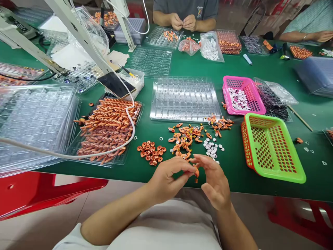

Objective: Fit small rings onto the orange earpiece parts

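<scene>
My left hand (173, 177) pinches a small orange plastic part (196, 171) between thumb and fingertips, just over the table's front edge. A short copper-coloured tab (196, 181) hangs below that part. Close beside it, my right hand (214, 180) has its fingers stretched and its thumb apart; no object shows in it. Beyond my hands lies a loose pile of similar orange parts (186, 137) with yellow bits. White discs (212, 147) are heaped to its right, and orange cup-shaped caps (151, 152) to its left.
Clear plastic trays (184, 99) lie behind the piles. At right stand a green basket (275, 146) and a pink basket (243, 93) with white pieces. A tray of orange parts (106, 128) sits left, crossed by a white cable (131, 128). Another person (186, 14) works opposite.
</scene>
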A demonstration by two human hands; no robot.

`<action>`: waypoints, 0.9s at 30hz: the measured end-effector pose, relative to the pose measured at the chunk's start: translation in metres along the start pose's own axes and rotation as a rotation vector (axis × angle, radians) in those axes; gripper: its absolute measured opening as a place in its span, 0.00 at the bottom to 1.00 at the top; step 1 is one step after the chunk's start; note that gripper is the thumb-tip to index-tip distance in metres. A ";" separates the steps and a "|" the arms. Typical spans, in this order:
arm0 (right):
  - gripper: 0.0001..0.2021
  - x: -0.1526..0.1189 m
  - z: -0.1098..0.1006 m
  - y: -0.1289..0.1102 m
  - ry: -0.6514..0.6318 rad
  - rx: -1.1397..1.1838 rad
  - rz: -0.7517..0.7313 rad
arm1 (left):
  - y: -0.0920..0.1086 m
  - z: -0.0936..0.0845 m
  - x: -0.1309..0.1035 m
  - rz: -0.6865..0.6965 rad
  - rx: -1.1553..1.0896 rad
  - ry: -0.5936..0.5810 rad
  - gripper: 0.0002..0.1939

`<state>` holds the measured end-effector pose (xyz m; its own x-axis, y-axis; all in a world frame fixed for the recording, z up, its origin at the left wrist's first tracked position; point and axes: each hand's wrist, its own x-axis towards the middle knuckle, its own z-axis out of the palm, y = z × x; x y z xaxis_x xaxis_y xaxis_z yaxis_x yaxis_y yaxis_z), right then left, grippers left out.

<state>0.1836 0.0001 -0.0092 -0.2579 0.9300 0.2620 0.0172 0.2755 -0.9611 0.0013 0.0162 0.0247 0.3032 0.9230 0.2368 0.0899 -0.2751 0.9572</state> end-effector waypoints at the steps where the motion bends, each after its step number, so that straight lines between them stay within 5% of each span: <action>1: 0.22 0.002 -0.001 -0.003 -0.040 -0.028 0.019 | 0.000 0.001 -0.001 0.088 0.046 -0.004 0.08; 4: 0.16 0.007 -0.002 -0.008 -0.094 -0.138 0.059 | -0.002 0.005 -0.003 0.199 0.144 0.045 0.11; 11: 0.05 0.004 0.001 -0.004 0.021 -0.129 0.106 | -0.006 0.012 -0.005 0.153 0.217 0.161 0.08; 20: 0.04 0.000 0.007 -0.003 0.141 -0.156 0.153 | -0.011 0.022 -0.006 0.072 0.175 0.189 0.07; 27: 0.06 -0.001 0.007 -0.001 0.162 0.031 0.271 | -0.013 0.022 -0.006 -0.009 0.111 0.134 0.06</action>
<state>0.1766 -0.0027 -0.0087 -0.0909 0.9959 0.0038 0.0344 0.0070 -0.9994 0.0194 0.0085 0.0075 0.1734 0.9513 0.2550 0.1985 -0.2874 0.9370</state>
